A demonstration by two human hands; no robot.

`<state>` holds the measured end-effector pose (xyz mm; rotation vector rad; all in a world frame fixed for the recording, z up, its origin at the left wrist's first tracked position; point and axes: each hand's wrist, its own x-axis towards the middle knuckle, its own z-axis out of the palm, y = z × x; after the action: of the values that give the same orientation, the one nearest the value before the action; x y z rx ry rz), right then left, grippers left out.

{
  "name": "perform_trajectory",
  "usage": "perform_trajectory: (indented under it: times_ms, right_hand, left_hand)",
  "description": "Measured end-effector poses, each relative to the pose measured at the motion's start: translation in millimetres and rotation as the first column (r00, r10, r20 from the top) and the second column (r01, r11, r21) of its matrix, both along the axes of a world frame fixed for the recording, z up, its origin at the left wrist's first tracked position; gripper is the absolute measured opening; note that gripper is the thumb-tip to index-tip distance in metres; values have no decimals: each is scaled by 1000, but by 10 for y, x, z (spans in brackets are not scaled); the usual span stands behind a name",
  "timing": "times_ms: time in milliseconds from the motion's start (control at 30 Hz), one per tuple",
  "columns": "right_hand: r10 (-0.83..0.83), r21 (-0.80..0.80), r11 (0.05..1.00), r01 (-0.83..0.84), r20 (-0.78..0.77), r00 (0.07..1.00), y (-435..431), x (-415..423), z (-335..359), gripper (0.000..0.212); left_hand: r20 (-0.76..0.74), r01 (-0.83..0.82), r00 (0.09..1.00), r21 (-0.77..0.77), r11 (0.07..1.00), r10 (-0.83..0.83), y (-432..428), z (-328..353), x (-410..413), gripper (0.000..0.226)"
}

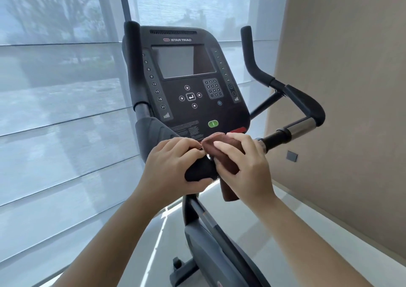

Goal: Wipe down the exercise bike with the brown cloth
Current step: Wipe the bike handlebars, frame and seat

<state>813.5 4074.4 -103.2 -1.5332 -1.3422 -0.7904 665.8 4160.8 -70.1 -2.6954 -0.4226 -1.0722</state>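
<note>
The black exercise bike (211, 249) fills the middle of the head view, its console (186, 82) tilted toward me with a grey screen and keypad. A folded brown cloth (227, 166) hangs just below the console's lower edge, over the middle of the handlebar. My right hand (243, 161) grips the cloth, fingers wrapped over its top. My left hand (173, 166) holds the black padded grip (198, 172) at the handlebar's centre, its fingertips touching the cloth's left edge. Part of the cloth is hidden under my right palm.
The right handlebar (301, 106) loops out with a chrome sleeve toward the beige wall (351, 89). The left upright grip (133, 62) stands beside the console. A large window with sheer blinds (55, 111) covers the left. Pale floor (296, 231) lies below.
</note>
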Motion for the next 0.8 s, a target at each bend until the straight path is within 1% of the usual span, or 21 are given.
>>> perform_trajectory:
  times_ms: [167,300,333,400,500,567,700,800]
  right_hand:
    - [-110,-90,990,105,-52,993,-173,119,61,28]
    - [-114,-88,990,106,-83,990,-364,-21,41,31]
    - [-116,-87,990,109,-87,989,-414,-85,34,31]
    - [-126,-96,988,118,-82,989,-514,-211,17,32]
    - [-146,-137,981,134,-88,985,-678,-364,-28,33]
    - [-174,-162,975,155,-112,978,-807,-457,-84,35]
    - [-287,-202,948,247,-200,937,-1150,-680,-335,37]
    - [-382,-220,918,330,-271,884,-1473,-827,-594,33]
  left_hand:
    - [-4,-21,1000,-9,1000,21,-32,-20,-17,42]
    - [-45,-3,999,-36,999,2,-60,-3,-60,40]
    - [-41,13,999,-50,999,-16,-79,-9,-75,37]
    - [20,77,997,-72,994,-75,-154,-47,-103,30]
    - [130,181,976,-47,982,-174,-323,-193,-165,22]
    - [163,228,962,-49,973,-217,-444,-326,-214,19]
    - [98,313,947,-50,948,-307,-687,-655,-253,17]
    - [75,397,917,-109,911,-391,-926,-885,-212,19]
